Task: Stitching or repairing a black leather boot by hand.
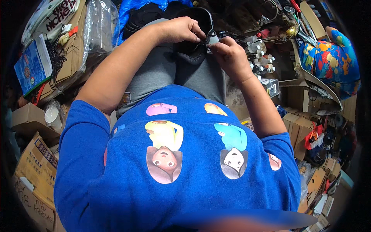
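Note:
A black, shoe-like piece (192, 58) with a curved rim lies over my grey-trousered lap, at the top of the view. A small pale grey patch (212, 39) shows on its rim, between my two hands. My left hand (184, 29) is closed, its thumb and fingertips pinching at the piece just left of that patch. On the other side, my right hand (231, 56) is closed too, thumb and forefinger pressed together at the patch's lower edge. Whatever is between these right fingertips is too small to make out.
Several small clear bottles with white caps (264, 63) stand right of my knees. Beyond them lies a brightly patterned blue bundle (332, 62). At left are a blue book (33, 67), flattened cardboard and a clear plastic wrap (100, 31). Cardboard boxes (38, 162) crowd the lower left.

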Available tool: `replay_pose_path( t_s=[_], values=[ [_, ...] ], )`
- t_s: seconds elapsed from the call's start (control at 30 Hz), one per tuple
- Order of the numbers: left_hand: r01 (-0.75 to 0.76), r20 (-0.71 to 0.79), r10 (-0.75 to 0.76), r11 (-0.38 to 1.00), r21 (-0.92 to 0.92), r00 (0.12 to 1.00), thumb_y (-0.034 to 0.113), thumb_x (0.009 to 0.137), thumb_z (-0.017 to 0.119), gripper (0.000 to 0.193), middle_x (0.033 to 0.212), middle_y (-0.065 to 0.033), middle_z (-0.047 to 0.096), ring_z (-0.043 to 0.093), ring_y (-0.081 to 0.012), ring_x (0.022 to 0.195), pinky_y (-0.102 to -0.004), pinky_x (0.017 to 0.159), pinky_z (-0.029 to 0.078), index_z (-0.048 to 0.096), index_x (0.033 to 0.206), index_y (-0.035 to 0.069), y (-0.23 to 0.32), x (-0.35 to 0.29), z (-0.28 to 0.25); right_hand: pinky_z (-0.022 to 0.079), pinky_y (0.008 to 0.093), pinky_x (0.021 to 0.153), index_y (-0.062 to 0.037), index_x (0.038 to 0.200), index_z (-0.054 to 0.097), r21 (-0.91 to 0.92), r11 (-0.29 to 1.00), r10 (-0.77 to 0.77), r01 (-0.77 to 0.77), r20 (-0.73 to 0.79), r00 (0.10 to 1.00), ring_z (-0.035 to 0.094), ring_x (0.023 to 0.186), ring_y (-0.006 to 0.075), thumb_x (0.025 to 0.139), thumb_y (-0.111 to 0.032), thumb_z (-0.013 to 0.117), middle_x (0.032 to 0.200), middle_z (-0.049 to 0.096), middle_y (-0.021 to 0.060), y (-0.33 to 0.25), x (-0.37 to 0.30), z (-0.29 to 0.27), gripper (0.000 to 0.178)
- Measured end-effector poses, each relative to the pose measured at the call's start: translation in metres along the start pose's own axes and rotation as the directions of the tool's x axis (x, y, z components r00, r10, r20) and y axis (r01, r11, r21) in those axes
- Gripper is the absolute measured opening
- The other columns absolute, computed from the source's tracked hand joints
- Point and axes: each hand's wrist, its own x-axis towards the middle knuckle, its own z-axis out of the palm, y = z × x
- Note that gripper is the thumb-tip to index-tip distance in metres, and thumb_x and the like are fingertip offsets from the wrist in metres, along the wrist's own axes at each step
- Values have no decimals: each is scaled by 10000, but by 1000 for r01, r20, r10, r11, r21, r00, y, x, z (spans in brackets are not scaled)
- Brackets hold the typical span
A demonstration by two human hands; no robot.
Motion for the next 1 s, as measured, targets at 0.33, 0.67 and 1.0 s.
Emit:
replay_pose_path(
  t_s=[0.33,0.67,1.0],
  values=[
    [-14,-78,34,970,244,996,51,717,704,327,909,-126,718,676,-206,833,-303,781,510,717,1042,81,-7,16,-3,468,380,783,-106,835,694,-478,812,-171,335,355,919,622,902,268,793,-104,560,905,614,103,-33,43,-16,140],
    [-68,-121,82,991,120,989,83,692,723,306,847,-125,709,674,-210,788,-310,745,507,717,997,72,-23,24,-2,490,421,744,-86,864,655,-352,897,-179,267,262,948,631,842,317,788,-62,545,839,619,131,-18,40,-12,136],
    [60,-514,63,974,218,855,188,802,701,324,977,-157,654,624,-356,944,-411,842,501,636,1097,73,9,-63,42,461,274,728,6,890,696,520,777,283,-354,213,935,581,829,136,838,-235,733,863,599,44,32,1,4,249]
  ],
)
